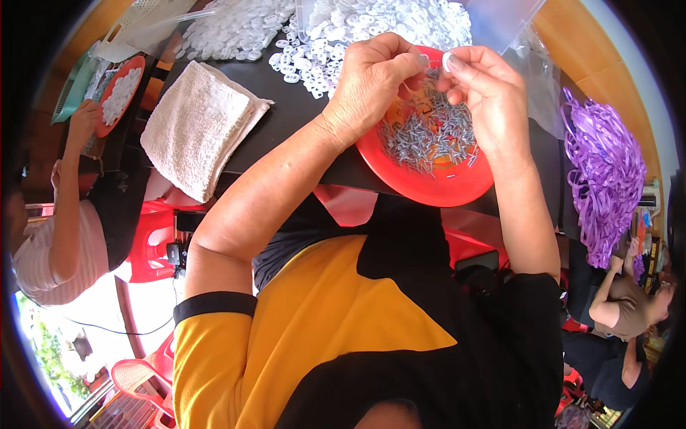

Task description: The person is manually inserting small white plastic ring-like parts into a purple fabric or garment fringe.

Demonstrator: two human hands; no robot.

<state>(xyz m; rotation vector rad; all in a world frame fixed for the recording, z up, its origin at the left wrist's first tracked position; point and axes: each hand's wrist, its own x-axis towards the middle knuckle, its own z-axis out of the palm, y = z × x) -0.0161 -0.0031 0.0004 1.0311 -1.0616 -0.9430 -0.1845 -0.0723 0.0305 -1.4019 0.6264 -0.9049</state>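
Observation:
My right hand [495, 93] pinches a small white plastic piece [447, 62] between thumb and finger, above a red bowl [432, 193]. Close by on its left, my left hand [375, 80] is closed, thumb against fingers; whatever it may hold is hidden. Loose grey screws [421, 143] cover the bottom of the bowl. Beyond my left hand, small white plastic pieces with holes [304, 63] lie scattered on the dark table [286, 107].
Larger heaps of white pieces [236, 28] fill the far side, near a clear plastic bin [500, 21]. A folded beige towel [200, 129] lies at left. Purple ribbons [604, 171] hang at right. One person [61, 243] works at left; others [629, 307] are at right.

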